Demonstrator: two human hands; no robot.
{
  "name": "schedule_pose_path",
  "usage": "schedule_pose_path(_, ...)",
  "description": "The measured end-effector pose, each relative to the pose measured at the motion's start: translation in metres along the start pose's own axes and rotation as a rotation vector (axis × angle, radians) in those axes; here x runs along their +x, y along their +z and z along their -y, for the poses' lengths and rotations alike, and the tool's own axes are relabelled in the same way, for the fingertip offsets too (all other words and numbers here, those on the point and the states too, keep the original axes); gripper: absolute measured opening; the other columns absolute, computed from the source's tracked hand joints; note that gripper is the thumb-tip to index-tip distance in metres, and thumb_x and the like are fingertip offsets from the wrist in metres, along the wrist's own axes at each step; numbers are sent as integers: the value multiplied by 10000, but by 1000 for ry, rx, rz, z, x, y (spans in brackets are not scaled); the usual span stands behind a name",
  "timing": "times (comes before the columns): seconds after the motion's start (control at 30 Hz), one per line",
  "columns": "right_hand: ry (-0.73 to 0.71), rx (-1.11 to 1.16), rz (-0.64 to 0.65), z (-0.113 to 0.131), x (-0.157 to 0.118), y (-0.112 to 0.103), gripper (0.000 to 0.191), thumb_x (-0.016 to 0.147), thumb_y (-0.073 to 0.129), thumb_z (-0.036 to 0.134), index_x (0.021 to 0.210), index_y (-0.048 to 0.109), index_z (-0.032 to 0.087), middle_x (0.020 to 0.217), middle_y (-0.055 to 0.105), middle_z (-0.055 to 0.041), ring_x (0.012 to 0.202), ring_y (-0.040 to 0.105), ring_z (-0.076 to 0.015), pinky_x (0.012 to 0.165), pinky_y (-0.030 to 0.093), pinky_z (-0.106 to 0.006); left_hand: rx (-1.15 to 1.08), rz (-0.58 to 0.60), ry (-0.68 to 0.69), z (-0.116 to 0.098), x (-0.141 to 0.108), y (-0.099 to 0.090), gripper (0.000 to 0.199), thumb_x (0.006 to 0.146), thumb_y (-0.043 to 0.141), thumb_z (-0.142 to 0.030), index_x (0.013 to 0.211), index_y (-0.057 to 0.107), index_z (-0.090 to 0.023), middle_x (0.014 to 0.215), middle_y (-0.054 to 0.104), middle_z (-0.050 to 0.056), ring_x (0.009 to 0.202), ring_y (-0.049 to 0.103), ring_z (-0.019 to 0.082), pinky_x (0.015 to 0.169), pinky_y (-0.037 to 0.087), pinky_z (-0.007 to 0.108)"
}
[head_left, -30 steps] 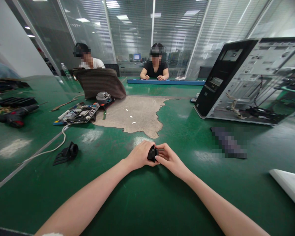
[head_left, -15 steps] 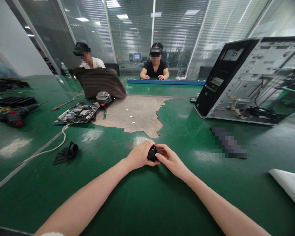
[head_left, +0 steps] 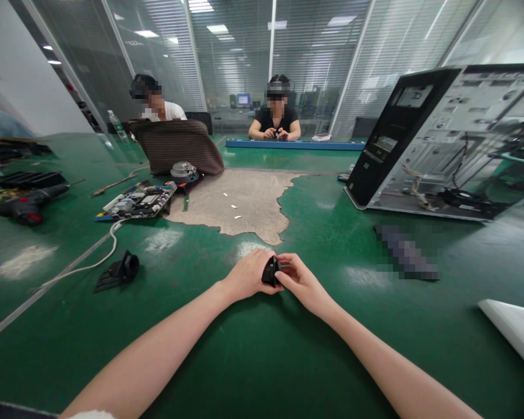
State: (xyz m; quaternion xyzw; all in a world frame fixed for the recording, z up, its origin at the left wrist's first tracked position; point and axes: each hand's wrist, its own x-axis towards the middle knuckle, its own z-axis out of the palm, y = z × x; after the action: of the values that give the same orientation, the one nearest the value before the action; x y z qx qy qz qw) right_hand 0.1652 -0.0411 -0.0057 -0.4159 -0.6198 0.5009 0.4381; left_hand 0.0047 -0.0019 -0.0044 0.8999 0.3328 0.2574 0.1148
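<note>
Near middle of the green table [head_left: 240,361]: small black part [head_left: 269,273] sits between both hands, probably so each one gets at it without reaching. Can't tell if it's touching the table.
Left hand [head_left: 248,276]: curled snug around the part's left side, hides a lot of it. Guessing it's the steadying one.
Right hand [head_left: 304,284]: thumb and fingertips on the part's right side, small gap with the part in it, more of a light pinch. Seems handy for fiddly stuff tbh.
Left forearm [head_left: 170,343] and right forearm [head_left: 388,349]: angling inward from the near corners, back of the left hand up, right palm turned toward the part.
Black bracket-looking piece [head_left: 124,270]: off left, well apart from the hands, maybe just parked.
Computer case [head_left: 393,139]: far right, insides showing, likely set aside for elbow room.
</note>
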Motion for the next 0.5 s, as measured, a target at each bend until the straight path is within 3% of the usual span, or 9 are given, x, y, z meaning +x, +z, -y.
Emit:
schedule_pose_path(0.23, -49, 27, 73, 3, -3, -1, 257, 755, 537, 179, 992, 446, 218, 983, 540, -15, 973, 548, -139, 904, 416, -315, 8, 15, 2, 3, 0, 2, 487, 609, 630, -342, 1004, 402, -172, 926, 524, 58, 855, 492, 221, 753, 418, 342)
schedule_pose_path(0.43, -7, 40, 20, 1, -4, 1, 161, 786, 503, 242, 937, 451, 222, 913, 545, -11, 884, 572, -136, 755, 496, -281, 12, 2, 14, 3, 0, 1, 504, 624, 622, -404, 1005, 402, -156, 918, 522, 64, 855, 491, 219, 756, 420, 335)
schedule_pose_path(0.5, -13, 14, 7, 0, -3, 0, 197, 784, 505, 245, 972, 451, 220, 944, 539, -21, 897, 564, -138, 780, 488, -290, 13, 3, 15, 2, 0, 0, 501, 626, 622, -408, 1002, 403, -160, 921, 522, 62, 853, 492, 218, 753, 420, 334)
